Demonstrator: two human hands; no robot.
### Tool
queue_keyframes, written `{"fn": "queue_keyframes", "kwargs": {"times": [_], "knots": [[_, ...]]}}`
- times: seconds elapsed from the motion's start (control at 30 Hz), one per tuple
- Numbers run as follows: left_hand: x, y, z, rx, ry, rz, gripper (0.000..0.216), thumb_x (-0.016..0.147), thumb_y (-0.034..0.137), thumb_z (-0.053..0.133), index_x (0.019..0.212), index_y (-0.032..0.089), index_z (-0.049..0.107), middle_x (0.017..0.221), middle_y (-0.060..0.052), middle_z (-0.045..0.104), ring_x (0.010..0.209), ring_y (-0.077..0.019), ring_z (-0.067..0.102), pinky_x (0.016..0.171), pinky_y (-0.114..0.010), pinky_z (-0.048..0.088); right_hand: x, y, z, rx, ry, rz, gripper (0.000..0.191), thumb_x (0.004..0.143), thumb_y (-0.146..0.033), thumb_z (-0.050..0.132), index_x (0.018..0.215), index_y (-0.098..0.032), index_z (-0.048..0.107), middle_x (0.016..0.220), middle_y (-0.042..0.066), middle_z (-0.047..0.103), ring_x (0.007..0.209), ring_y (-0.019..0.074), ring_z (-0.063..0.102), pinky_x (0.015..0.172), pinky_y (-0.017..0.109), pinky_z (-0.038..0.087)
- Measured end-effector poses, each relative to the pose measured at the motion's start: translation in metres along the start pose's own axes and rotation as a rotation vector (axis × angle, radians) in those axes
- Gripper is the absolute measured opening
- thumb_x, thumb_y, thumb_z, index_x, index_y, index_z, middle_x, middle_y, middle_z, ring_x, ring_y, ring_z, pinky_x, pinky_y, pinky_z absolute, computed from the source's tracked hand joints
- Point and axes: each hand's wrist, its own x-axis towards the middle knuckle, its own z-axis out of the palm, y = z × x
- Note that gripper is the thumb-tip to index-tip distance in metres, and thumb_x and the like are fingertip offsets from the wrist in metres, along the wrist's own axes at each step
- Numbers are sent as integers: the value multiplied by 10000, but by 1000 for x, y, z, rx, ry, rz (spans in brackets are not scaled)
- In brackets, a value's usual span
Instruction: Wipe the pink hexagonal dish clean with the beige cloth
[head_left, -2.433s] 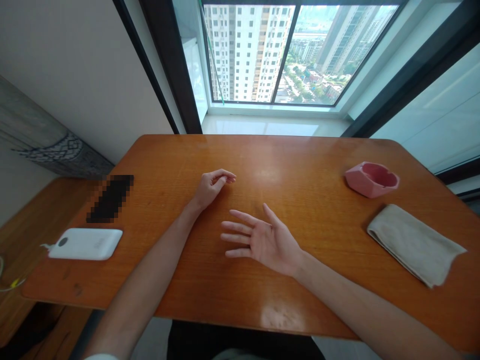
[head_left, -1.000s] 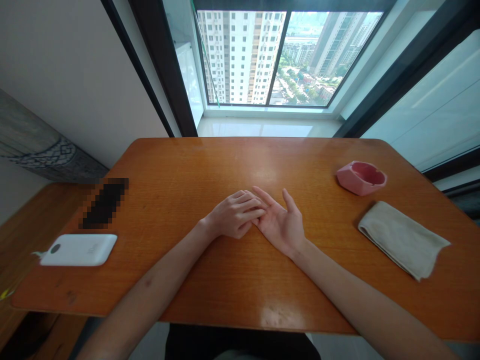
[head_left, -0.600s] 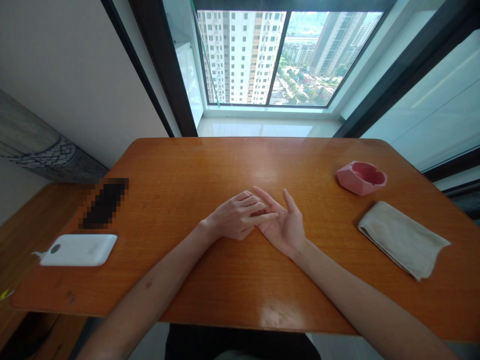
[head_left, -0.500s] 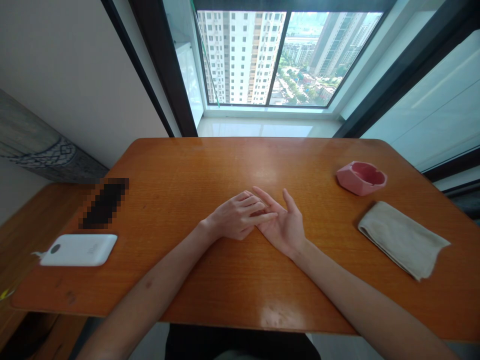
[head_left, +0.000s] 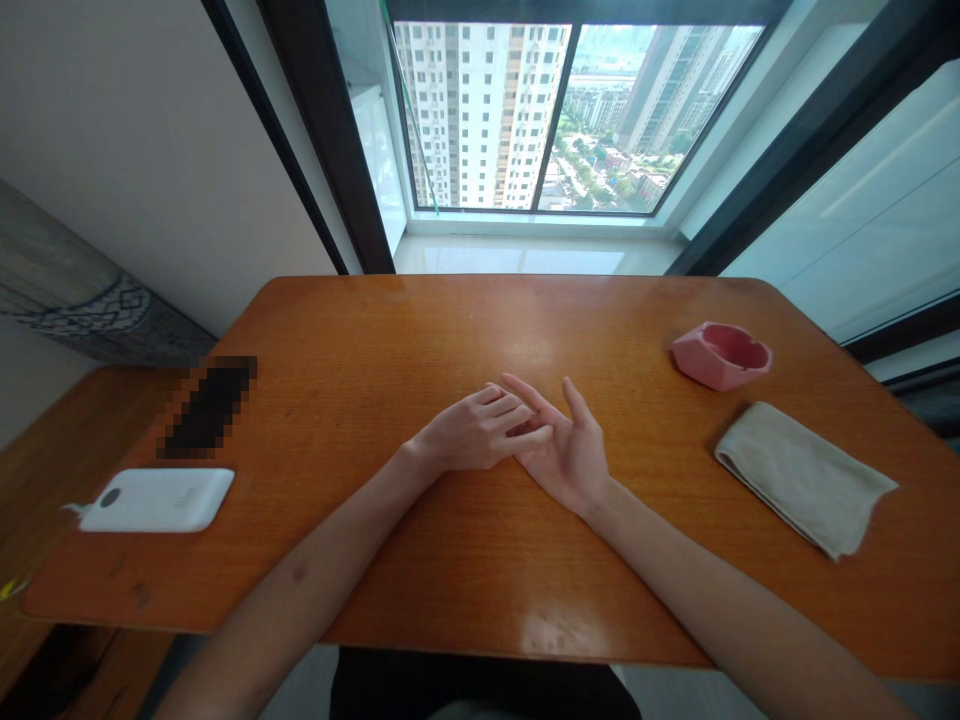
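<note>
The left hand [head_left: 491,428], palm down, lays bent fingers across the right hand [head_left: 566,458]; whether it grips cannot be told. The right is palm up, fingers unfolded. Rightward of both lies a folded cloth [head_left: 802,478], with a pink bowl [head_left: 712,362] ahead and right; well leftward, a white device [head_left: 157,500].

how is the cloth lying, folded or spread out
Folded: the cloth lies in a compact strip, layered edges showing along its near side.

Glossy wood tabletop [head_left: 480,570] (faint grain), matt cloth [head_left: 802,480], smooth pink dish [head_left: 706,365], smooth plastic-looking white slab [head_left: 159,502].
</note>
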Motion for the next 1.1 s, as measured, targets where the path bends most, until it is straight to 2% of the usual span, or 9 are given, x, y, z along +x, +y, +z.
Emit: {"fn": "queue_keyframes", "kwargs": {"times": [0.1,0.23,0.37,0.53,0.67,0.77,0.9,1.03,1.1], "knots": [[3,1,-1,41,-13,-10,262,1069,84,556,1247,230,681,942,-42,705,867,-218,637,857,-391,498,0,0,1,-14,3,7,671,1125,-648,426,1508,-162,688,1387,126,813,1082,189,776,916,274,641],[5,3,-1,55,-35,-24,278,1068,70,549,1238,255,668,934,-29,689,850,-207,629,845,-379,485,0,0,0,-23,1,6,633,1119,-637,459,1537,-212,671,1346,96,825,1091,207,768,922,310,646],[6,2,-2,50,-19,-29,231,1061,69,561,1174,239,671,928,-31,690,844,-207,630,844,-383,487,0,0,-1,-22,8,3,644,1118,-631,461,1529,-183,675,1262,95,845,1081,205,773,924,300,648],[4,7,-5,-57,67,8,170,1040,114,586,1126,201,704,919,-50,722,839,-213,650,837,-397,507,3,-2,-2,-14,-29,15,669,1121,-671,376,1491,-205,682,1407,110,810,1173,225,783,914,337,669],[4,16,-4,-162,72,87,314,1007,136,568,1277,172,722,942,-63,754,830,-214,662,799,-401,536,6,-5,-4,-8,11,-28,684,1088,-733,386,1413,-229,715,1434,101,805,1345,249,748,1071,387,643],[3,18,0,-159,33,123,337,993,151,556,1277,166,735,960,-81,768,827,-212,673,790,-401,559,7,-6,-6,-18,26,-53,668,1076,-738,413,1396,-237,718,1420,102,813,1390,252,731,1163,416,600],[0,17,3,-176,51,118,323,966,151,549,1218,175,749,927,-79,760,782,-208,656,755,-397,557,7,-6,-7,-34,14,-64,661,1063,-750,432,1411,-261,708,1416,92,816,1392,258,731,1207,461,575],[2,18,2,-213,48,100,394,962,156,548,1312,154,729,871,-71,735,767,-218,644,751,-400,553,7,-6,-7,-44,23,-75,674,1053,-758,450,1384,-239,725,1407,102,820,1374,255,744,1217,429,564],[4,18,1,-236,72,102,395,942,148,555,1292,141,738,862,-71,729,764,-222,633,749,-402,551,7,-6,-7,-45,29,-71,682,1055,-764,438,1374,-236,731,1404,103,821,1374,254,745,1234,426,550]]}}
